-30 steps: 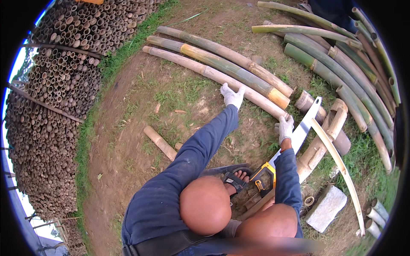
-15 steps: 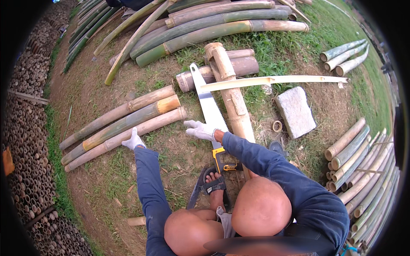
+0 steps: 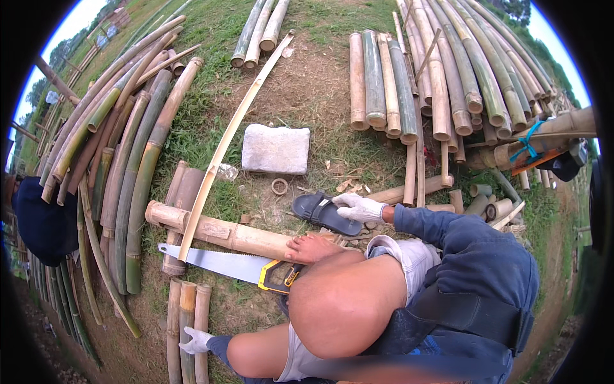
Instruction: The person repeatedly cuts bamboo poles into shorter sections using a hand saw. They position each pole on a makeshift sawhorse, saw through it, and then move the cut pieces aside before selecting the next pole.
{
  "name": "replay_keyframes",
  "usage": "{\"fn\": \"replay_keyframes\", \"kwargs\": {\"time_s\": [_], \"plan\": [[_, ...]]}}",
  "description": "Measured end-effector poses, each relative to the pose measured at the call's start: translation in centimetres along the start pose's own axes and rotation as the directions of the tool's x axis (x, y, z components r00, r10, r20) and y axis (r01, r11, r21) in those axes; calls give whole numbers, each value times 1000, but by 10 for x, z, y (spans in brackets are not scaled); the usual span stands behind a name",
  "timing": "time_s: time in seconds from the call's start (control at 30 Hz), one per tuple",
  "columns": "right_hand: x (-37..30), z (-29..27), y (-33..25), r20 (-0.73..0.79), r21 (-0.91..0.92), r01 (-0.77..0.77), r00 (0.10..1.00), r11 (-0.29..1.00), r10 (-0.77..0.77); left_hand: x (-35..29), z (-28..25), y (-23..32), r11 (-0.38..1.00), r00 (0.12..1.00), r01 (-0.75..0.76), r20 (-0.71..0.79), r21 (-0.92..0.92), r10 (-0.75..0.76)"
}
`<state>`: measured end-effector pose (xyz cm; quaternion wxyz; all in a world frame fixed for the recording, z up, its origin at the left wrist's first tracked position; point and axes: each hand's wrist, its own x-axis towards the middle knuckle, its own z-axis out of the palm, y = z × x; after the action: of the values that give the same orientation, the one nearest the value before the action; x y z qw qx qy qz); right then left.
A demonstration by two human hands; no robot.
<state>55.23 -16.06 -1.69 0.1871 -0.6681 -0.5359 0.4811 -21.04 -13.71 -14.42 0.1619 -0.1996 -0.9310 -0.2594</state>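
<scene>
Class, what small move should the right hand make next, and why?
Perhaps bring the sandal to the bare foot: the right hand looks empty and reaches over the sandal, and the foot rests on thick bamboo beside the saw.

This is an outdoor bamboo-working yard under open sky (image 3: 78, 24). Cut bamboo poles (image 3: 439, 83) lie in piles on grass (image 3: 326, 19) and bare dirt (image 3: 307, 77), with a handsaw (image 3: 224, 263) lying beside a thick bamboo length (image 3: 246, 235).
</scene>
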Motion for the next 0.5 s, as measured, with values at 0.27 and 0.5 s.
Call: {"fn": "replay_keyframes", "kwargs": {"time_s": [0.27, 0.5], "plan": [[-144, -149, 40, -804, -344, -180, 563, 922, -191, 9, -64, 206, 638, 678, -322, 299, -700, 671], [-230, -323, 28, -792, -455, -626, -41, 633, -610, -27, -225, 377, 333, 101, -170, 319, -928, 942]]}}
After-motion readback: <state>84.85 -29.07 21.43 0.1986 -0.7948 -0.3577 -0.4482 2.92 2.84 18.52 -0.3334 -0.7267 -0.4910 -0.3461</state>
